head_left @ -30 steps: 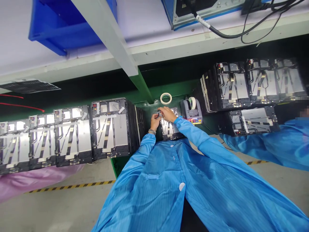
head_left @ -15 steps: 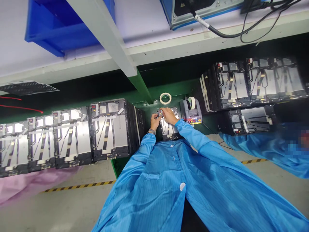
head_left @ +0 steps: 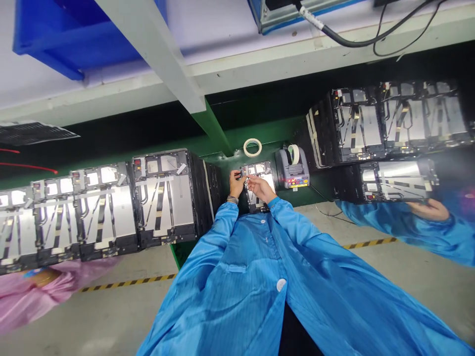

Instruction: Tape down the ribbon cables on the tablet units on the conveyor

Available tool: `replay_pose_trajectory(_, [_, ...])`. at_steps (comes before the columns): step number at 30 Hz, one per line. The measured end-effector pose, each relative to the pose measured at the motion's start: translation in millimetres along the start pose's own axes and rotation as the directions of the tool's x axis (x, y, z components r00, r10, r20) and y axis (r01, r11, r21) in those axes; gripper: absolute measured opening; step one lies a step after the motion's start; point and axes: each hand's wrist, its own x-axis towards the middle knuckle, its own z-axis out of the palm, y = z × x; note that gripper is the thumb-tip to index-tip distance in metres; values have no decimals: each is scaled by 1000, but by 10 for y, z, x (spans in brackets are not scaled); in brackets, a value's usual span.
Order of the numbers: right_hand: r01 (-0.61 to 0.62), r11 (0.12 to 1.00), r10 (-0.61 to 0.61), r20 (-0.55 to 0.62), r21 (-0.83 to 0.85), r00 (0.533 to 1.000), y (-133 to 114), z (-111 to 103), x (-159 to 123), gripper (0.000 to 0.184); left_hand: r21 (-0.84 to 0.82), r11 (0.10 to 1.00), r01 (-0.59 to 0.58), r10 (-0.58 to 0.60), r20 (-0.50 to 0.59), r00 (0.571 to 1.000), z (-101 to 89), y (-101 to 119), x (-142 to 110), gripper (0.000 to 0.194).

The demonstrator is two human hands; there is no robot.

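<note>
A flat black-framed device panel [head_left: 267,172] with a silvery middle and dark ribbon strips lies on the green bench in front of me. My left hand [head_left: 236,186] is at its upper left corner, fingers curled and closed. Over the panel's left half, my right hand [head_left: 261,189] is closed in a pinch, its fingertips close to my left thumb. A tiny pale bit shows at that pinch, too small to name. Just beyond the panel lies a roll of tape [head_left: 253,148]. To its right stands a grey tape dispenser [head_left: 296,170] with coloured buttons.
Stacks of similar panels [head_left: 163,198] stand close on my left, more stacks [head_left: 358,128] on the right. A white shelf beam [head_left: 252,79] crosses above, bearing a blue bin [head_left: 85,44]. A co-worker's hand [head_left: 430,210] is at the right; a pink sleeve [head_left: 55,291] shows at left.
My right hand has drawn back from the panel's top edge towards me, turning into a pinch over it. My left hand stays at the corner. A co-worker's hand now shows at right.
</note>
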Motion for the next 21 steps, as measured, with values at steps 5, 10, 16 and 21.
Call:
replay_pose_trajectory(5, [-15,1000,15,-9,18,1000,-17,-19,46,23,24,998,-60,59,21,998,-18,27,9,28])
replay_pose_trajectory(10, [-30,999,30,-9,31,1000,-13,-34,36,23,28,995,-92,91,30,995,-13,42,5,25])
replay_pose_trajectory(16, [-47,998,47,-10,47,999,-9,-45,60,20,49,993,-109,106,52,993,-11,82,1,23])
replay_pose_trajectory(21, [-59,997,60,-34,52,998,-28,-33,73,14,79,985,-154,146,94,985,-23,110,3,21])
